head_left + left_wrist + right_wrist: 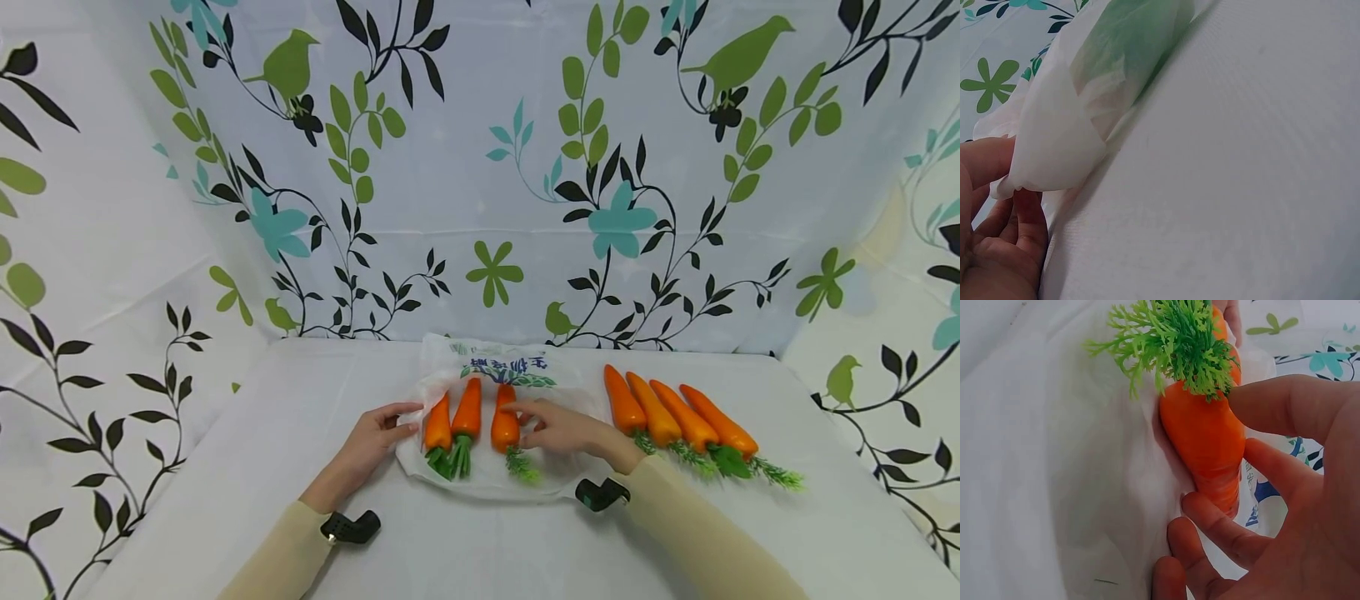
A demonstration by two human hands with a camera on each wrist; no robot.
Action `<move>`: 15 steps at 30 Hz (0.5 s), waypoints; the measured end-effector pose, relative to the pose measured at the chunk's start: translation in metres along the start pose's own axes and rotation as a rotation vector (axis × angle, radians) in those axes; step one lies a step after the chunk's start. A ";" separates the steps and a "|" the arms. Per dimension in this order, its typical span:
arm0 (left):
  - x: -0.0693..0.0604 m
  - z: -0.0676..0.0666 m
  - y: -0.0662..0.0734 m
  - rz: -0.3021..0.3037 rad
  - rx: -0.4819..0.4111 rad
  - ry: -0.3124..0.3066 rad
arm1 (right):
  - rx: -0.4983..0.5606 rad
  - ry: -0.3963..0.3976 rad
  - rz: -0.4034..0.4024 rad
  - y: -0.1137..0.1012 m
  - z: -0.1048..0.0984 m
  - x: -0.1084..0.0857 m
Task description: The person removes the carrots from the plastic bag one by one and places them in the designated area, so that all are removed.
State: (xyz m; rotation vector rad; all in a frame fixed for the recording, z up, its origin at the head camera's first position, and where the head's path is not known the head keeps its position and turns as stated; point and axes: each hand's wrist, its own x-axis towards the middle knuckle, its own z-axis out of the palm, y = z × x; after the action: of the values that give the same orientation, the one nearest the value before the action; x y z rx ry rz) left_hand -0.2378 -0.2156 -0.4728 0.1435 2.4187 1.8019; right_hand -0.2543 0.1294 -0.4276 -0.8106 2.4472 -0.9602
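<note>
A white plastic bag with blue print and a green leaf pattern lies flat on the table. Two orange carrots with green tops, a left one and a middle one, lie close together at the bag's left part. Farther right on the bag is a third carrot with feathery greens. My left hand pinches the bag's left edge between thumb and fingers, seen closely as a fold. My right hand touches the third carrot's right side, its fingers loosely bent.
To the right of the bag, several more orange carrots lie side by side on the white table, green tops toward the front. Behind the table hangs a cloth printed with leaves and birds.
</note>
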 end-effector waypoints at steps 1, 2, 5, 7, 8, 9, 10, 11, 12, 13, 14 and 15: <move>0.000 0.000 0.000 0.000 0.001 0.000 | 0.006 -0.001 0.006 -0.001 0.000 0.000; 0.000 0.000 -0.001 0.000 0.001 0.000 | 0.013 0.001 0.009 -0.001 0.001 0.001; 0.000 -0.001 -0.001 0.002 0.004 0.002 | 0.036 0.030 0.022 -0.002 0.004 0.002; 0.000 -0.001 -0.002 0.004 0.005 0.005 | 0.044 0.073 0.033 -0.003 0.008 0.004; 0.000 -0.001 -0.002 0.005 0.005 0.004 | 0.045 0.096 0.041 -0.003 0.010 0.004; 0.000 -0.001 -0.002 0.007 0.003 0.002 | 0.041 0.120 0.050 -0.004 0.012 0.005; 0.000 -0.001 -0.002 0.007 0.001 0.002 | 0.035 0.141 0.056 -0.004 0.013 0.005; 0.000 0.000 -0.002 0.008 -0.002 0.001 | 0.028 0.161 0.060 -0.004 0.015 0.005; 0.000 0.000 -0.002 0.008 -0.006 0.001 | 0.020 0.177 0.062 -0.005 0.016 0.005; 0.000 0.000 -0.002 0.011 -0.009 0.000 | 0.012 0.188 0.061 -0.006 0.017 0.005; 0.000 0.001 -0.001 0.012 -0.012 0.000 | 0.004 0.195 0.061 -0.007 0.017 0.005; 0.000 0.001 -0.001 0.013 -0.015 0.001 | -0.002 0.199 0.058 -0.008 0.018 0.005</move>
State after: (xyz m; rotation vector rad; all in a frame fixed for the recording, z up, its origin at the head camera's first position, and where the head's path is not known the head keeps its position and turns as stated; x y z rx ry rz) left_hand -0.2379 -0.2148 -0.4739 0.1577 2.4103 1.8253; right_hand -0.2454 0.1133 -0.4350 -0.6688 2.6235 -1.0629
